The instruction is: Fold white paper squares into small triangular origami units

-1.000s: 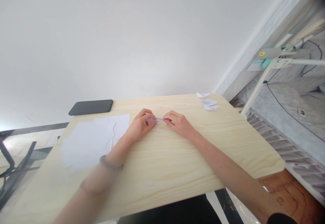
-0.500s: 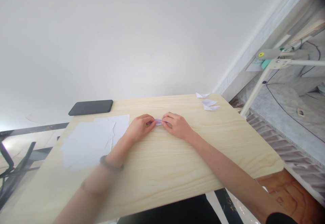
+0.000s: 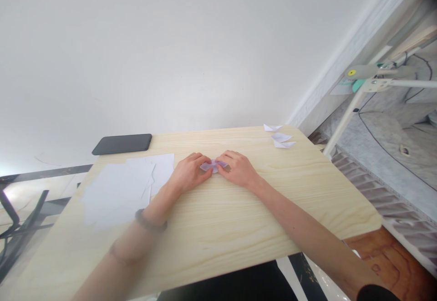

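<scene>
Between my two hands, low over the middle of the table, is a small piece of folded paper (image 3: 214, 166), pale and slightly violet. My left hand (image 3: 190, 172) has its fingertips on the paper's left end, thumb in front and fingers behind. At the opposite end, my right hand (image 3: 239, 168) pinches the paper between thumb and fingers. Parts of both ends are covered by the fingers, and the exact fold is too small to make out.
White paper sheets (image 3: 116, 191) lie overlapping on the left of the wooden table (image 3: 225, 228). A dark phone (image 3: 122, 144) rests at the back left. Several folded paper pieces (image 3: 282, 145) sit at the back right, near the wall (image 3: 205, 55). A white metal frame (image 3: 348, 114) stands right of the table.
The folded paper shows wider and more opened out between my hands. My left thumb has shifted down and right, away from the fingers. My right hand has barely moved.
</scene>
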Tool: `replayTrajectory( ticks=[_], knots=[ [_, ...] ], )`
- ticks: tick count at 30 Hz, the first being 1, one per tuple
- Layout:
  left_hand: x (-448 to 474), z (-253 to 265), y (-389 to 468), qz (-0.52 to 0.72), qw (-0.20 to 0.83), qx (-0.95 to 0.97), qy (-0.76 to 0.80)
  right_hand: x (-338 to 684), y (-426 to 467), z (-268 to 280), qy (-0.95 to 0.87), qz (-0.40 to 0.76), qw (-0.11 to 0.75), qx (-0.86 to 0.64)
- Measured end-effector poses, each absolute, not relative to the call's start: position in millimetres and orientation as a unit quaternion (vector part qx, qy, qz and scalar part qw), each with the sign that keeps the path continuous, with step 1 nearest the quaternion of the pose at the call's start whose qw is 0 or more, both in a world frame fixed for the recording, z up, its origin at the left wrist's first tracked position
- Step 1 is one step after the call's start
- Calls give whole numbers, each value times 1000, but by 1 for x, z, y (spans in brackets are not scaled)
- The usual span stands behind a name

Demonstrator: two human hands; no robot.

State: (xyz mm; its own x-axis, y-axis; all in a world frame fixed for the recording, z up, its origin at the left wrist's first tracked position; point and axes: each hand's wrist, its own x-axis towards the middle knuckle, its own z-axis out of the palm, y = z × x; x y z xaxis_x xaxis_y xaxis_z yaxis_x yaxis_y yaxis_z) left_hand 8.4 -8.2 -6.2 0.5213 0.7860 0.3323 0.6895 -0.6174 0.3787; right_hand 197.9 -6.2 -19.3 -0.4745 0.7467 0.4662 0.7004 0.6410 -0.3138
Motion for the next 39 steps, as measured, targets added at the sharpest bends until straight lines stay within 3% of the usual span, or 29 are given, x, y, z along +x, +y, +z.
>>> replayTrajectory(
  ticks=[15,27,39],
  knots=[
    [14,-4,-14,199,79,889,405,196,-8,-19,-881,60,243,-401],
    [-1,-6,-2,224,153,898,346,201,-4,-18,-856,47,260,-444],
    [-5,-15,3,275,97,867,404,222,6,-17,-858,171,293,-387]
  ],
)
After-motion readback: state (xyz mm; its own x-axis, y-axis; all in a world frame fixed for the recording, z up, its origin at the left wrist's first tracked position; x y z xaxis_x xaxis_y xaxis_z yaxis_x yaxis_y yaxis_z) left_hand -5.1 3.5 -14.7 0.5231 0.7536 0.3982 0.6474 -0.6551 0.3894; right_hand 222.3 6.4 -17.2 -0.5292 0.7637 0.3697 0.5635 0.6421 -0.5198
